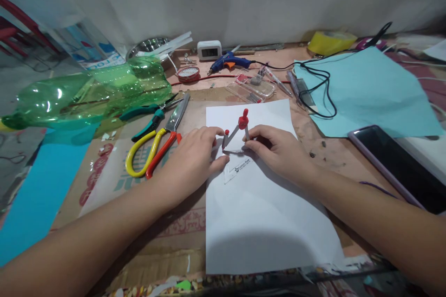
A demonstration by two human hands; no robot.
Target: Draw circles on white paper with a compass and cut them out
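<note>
Mid-frame, the right hand (273, 148) pinches a compass (243, 123); the left hand (195, 155), thumb spread, is by a clear ruler (240, 166).

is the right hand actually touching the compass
Touching: the head view shows the right hand pinching one gray leg of the compass between thumb and fingers.
</note>
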